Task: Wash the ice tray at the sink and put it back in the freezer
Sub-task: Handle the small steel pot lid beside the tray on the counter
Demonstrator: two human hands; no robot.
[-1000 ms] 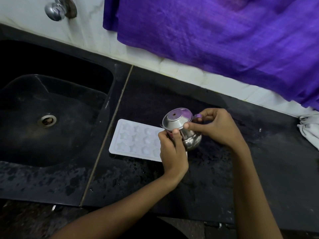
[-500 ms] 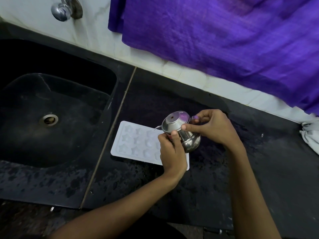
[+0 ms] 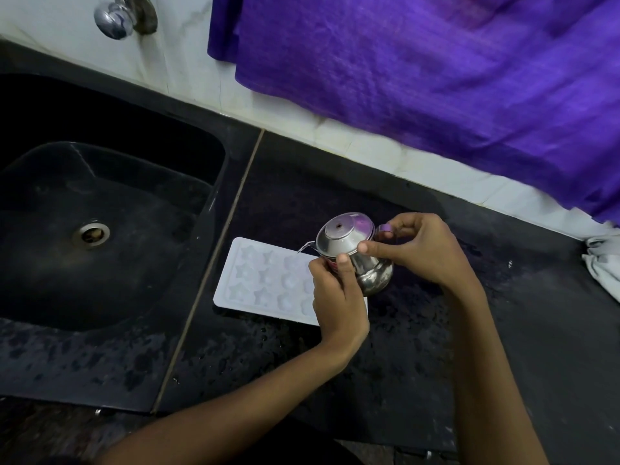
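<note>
1. Head view, task object: the white rectangular plastic ice tray [image 3: 268,280] with star and round moulds lies flat on the wet black stone counter [image 3: 436,364], just right of the seam beside the black stone sink [image 3: 100,229]. Its right end is covered by the left hand [image 3: 339,297].

2. Head view, left hand: the fingers are curled round the neck of a small polished steel pot [image 3: 355,256] with a domed lid. The pot is held tilted above the right end of the tray, with the thumb laid against the lid rim.

3. Head view, right hand [image 3: 412,250]: the fingers are curled; the thumb and forefinger pinch the pot at its lid rim and at a small handle loop on the far side. Nothing else is held.

4. Head view, change: compared with the two earlier frames, the grips and the pot's position are almost unaltered; the scene is merely shifted slightly in frame. The tray has not been moved.

5. Head view, meaning for the task: the lid appears to be under adjustment, probably for pouring into the tray. No water stream is visible.

6. Head view, surroundings: a chrome tap [image 3: 114,18] is mounted on the white wall above the sink, and a purple cloth [image 3: 436,78] hangs beside it. The freezer is not in view, so the return step is judged outstanding.
</note>
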